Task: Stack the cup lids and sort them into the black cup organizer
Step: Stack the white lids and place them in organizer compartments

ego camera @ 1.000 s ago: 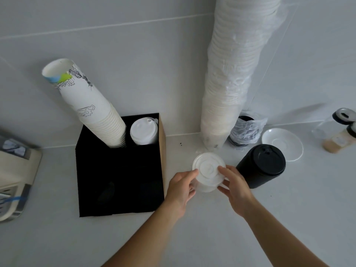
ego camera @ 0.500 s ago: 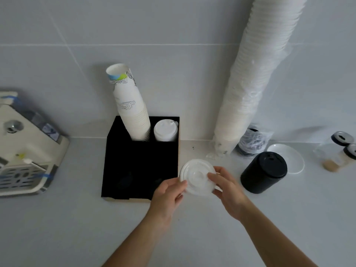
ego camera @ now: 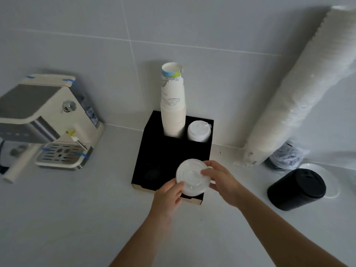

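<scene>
Organizer [ego camera: 154,151]: we see it against the wall, centre.
Rear slots: paper cups [ego camera: 173,110] left, lids [ego camera: 199,132] right.
Coffee machine [ego camera: 48,122]: left.
Canister [ego camera: 296,186]: right.

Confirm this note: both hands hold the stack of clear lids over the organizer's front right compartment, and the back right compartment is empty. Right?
Not quite. The head view shows the back right compartment of the black cup organizer holds a stack of white lids, not nothing. The rest stands: the left hand and right hand hold the stack of clear lids over the front right compartment.
</scene>
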Available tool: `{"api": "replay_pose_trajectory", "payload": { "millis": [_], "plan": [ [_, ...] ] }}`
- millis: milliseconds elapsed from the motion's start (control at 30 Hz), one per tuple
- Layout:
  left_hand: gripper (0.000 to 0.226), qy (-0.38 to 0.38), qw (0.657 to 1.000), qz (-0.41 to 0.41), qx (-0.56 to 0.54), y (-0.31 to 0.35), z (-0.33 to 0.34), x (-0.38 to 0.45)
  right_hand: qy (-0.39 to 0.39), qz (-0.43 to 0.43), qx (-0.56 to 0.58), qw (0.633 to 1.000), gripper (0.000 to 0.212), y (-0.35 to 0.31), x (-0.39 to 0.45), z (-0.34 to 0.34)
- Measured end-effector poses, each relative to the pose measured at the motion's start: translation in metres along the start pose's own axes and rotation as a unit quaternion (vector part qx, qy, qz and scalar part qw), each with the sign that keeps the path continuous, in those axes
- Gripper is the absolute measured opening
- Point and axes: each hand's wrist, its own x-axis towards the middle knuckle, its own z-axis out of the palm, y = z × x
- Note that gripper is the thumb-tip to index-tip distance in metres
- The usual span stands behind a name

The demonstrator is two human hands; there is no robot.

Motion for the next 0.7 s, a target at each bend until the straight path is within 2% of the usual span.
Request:
{"api": "replay_pose_trajectory", "payload": {
  "millis": [233, 367, 500, 600, 667, 700],
  "plan": [
    [0.002, 0.040, 0.993, -0.072, -0.090, -0.011, -0.009, 0.026, 0.009, 0.052, -0.079, 0.995, 0.021, -0.009, 0.042, 0.032],
    [0.022, 0.040, 0.988, -0.095, -0.112, -0.015, -0.017, 0.047, 0.017, 0.081, -0.061, 0.995, 0.021, -0.009, 0.052, 0.039],
    [0.010, 0.044, 0.988, -0.107, -0.105, -0.019, -0.017, 0.062, 0.030, 0.098, -0.090, 0.991, 0.016, -0.007, 0.060, 0.043],
    [0.017, 0.060, 0.990, -0.101, -0.075, -0.023, -0.019, 0.071, 0.053, 0.112, -0.114, 0.986, 0.009, -0.006, 0.067, 0.047],
    [0.021, 0.062, 0.993, -0.099, -0.030, -0.025, -0.018, 0.076, 0.060, 0.120, -0.135, 0.982, 0.013, -0.004, 0.070, 0.047],
    [0.026, 0.062, 0.993, -0.100, -0.007, -0.025, -0.017, 0.079, 0.056, 0.119, -0.159, 0.978, 0.023, -0.002, 0.073, 0.047]
  ]
}}
